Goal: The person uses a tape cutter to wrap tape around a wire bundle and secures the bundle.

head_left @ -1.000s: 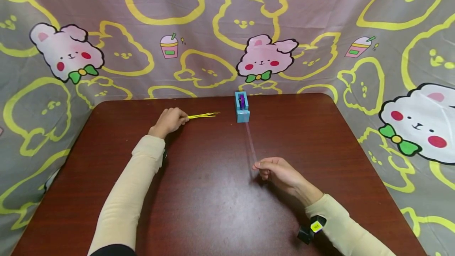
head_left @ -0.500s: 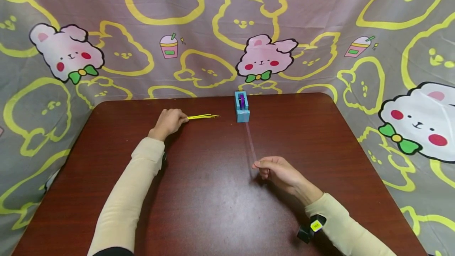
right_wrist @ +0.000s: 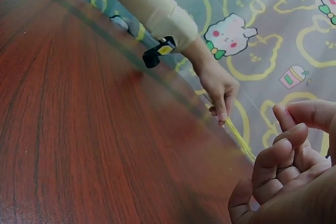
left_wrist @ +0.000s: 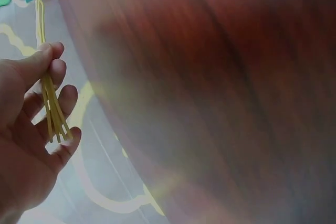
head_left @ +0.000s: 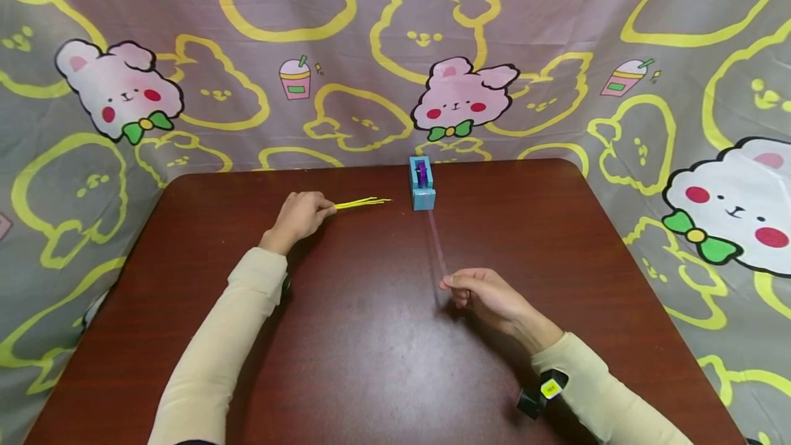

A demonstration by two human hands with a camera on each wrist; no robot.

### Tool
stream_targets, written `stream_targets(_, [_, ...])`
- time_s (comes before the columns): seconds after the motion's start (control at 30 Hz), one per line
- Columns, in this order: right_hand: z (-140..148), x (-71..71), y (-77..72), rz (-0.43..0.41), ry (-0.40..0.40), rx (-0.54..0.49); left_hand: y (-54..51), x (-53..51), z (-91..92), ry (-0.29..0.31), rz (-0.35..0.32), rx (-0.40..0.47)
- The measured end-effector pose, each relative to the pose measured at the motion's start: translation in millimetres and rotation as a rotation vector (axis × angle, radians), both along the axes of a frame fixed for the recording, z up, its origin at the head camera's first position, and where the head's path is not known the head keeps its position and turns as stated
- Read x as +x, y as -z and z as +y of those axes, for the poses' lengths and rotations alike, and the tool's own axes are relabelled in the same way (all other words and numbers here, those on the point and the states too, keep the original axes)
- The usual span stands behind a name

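Observation:
My left hand [head_left: 299, 218] pinches a bundle of thin yellow strands [head_left: 364, 202] between thumb and fingertips. In the left wrist view the strands [left_wrist: 52, 108] run past the thumb, their lower ends fanned over the palm. A light-blue tape dispenser [head_left: 423, 194] with a purple core stands right of the strand tips, apart from them. From its front a strip of clear tape [head_left: 437, 242] stretches toward me. My right hand [head_left: 488, 297] pinches the free end of that tape between thumb and index finger; in the right wrist view the tape itself cannot be made out.
Under both hands lies a dark reddish-brown wooden table [head_left: 346, 349] with rounded far corners. A curtain [head_left: 364, 12] printed with cartoon figures hangs behind and at both sides. A black camera [head_left: 534, 400] is strapped at the right wrist.
The left hand has shifted slightly right with the yellow strands, bringing their tips nearer the dispenser. The right hand keeps the tape stretched, almost unmoved.

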State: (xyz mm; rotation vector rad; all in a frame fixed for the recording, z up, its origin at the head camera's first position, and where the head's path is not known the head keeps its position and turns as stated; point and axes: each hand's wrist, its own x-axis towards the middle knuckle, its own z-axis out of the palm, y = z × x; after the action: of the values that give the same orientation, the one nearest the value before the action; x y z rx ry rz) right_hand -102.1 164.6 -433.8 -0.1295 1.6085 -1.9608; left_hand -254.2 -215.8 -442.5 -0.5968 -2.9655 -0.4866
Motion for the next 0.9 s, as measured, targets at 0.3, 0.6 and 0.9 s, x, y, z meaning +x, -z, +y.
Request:
stream_targets(0.3, [1, -0.3, -1.1, 0.008, 0.015, 0.0, -6.5, 21.3, 22.2, 0.061, 0.038, 0.111])
stream_targets(0.6, [1, 0.8, -1.9, 0.009, 0.031, -0.005, -4.4, 38.6, 45.7, 0.1, 0.01, 0.137])
stream_targets(0.9, [-1, 1.6, -3.0, 0.013, 0.043, -0.013, -4.2, 55.4, 73.0, 0.186, 0.039, 0.159])
